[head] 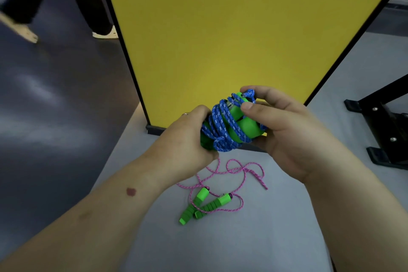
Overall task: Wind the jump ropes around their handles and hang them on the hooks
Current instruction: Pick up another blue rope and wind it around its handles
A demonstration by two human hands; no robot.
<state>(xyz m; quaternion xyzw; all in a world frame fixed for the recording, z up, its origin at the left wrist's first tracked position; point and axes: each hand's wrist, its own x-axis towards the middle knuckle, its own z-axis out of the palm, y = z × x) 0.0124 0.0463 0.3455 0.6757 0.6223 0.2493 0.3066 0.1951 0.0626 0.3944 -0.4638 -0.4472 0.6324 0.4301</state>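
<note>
Both hands, left [183, 139] and right [284, 130], grip my blue-rope bundle [225, 126], fingers [249, 107] curled; pink rope [234, 172] lies on floor [287, 216] below.

Both hands held the blue rope [223, 126] wound around its green handles [239, 126]: left hand [187, 139] gripping one end, right hand [284, 126] pinching the other. The pink rope [234, 174] lay loose on the grey floor [254, 227] below, near the yellow panel [231, 28]

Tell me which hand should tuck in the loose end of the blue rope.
Right hand, probably: its thumb and forefinger already pinch the blue rope end at the handles' top, while the left hand grips the bundle's lower end.
</note>
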